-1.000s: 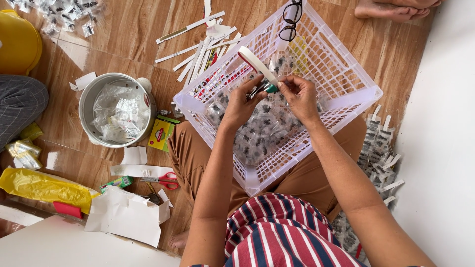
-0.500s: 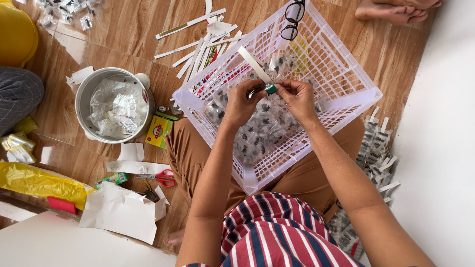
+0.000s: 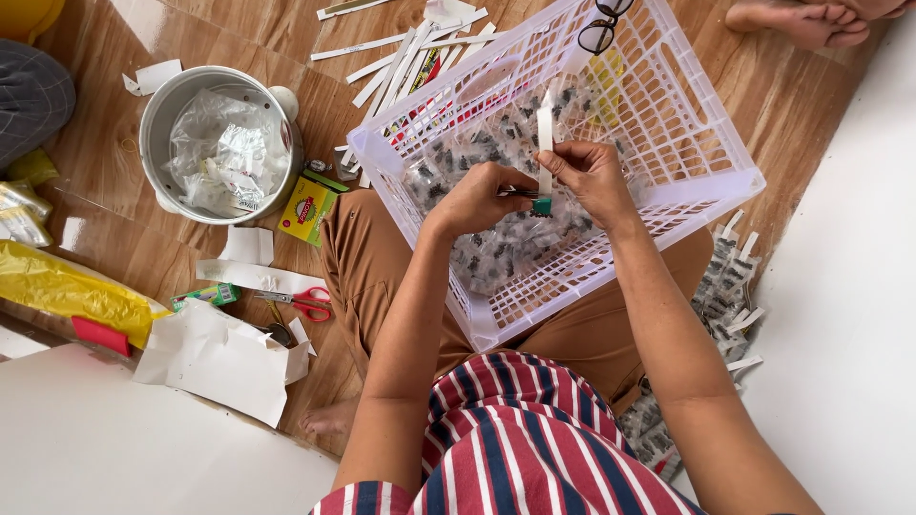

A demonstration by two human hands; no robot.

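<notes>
- We pinch a narrow white strip (image 3: pixel 545 143) in our right hand (image 3: pixel 593 176), fingers pressed together on its lower end where a small green piece (image 3: pixel 542 206) sits; the strip stands up toward 12 o'clock over the basket.
- Our left hand (image 3: pixel 474 197) is closed too, thumb and fingertips squeezing something small and dark at the strip's foot, at 9 o'clock from the green piece. What it is we cannot tell.
- Both hands meet above the white plastic basket (image 3: pixel 706 186), probably so that whatever comes loose drops in with the small clear packets (image 3: pixel 506 250) heaped on its bottom.
- The basket rests tilted on our lap, on the brown trousers (image 3: pixel 367 257), which keeps it within easy reach of both hands.
- A pair of black glasses (image 3: pixel 603 29) hangs on the basket's far rim at 12 o'clock.
- At 11 o'clock loose white strips (image 3: pixel 401 52) lie scattered on the wooden floor (image 3: pixel 114 143), just beyond the basket.
- At 9 o'clock stands a metal pot (image 3: pixel 157 124) stuffed with crumpled clear wrappers, with a small green and yellow box (image 3: pixel 306 210) between it and our knee.
- At 8 o'clock lie red-handled scissors (image 3: pixel 298 302) and torn white paper (image 3: pixel 219 358).
- At 4 o'clock more packets (image 3: pixel 727 286) sit by the floor's edge.
</notes>
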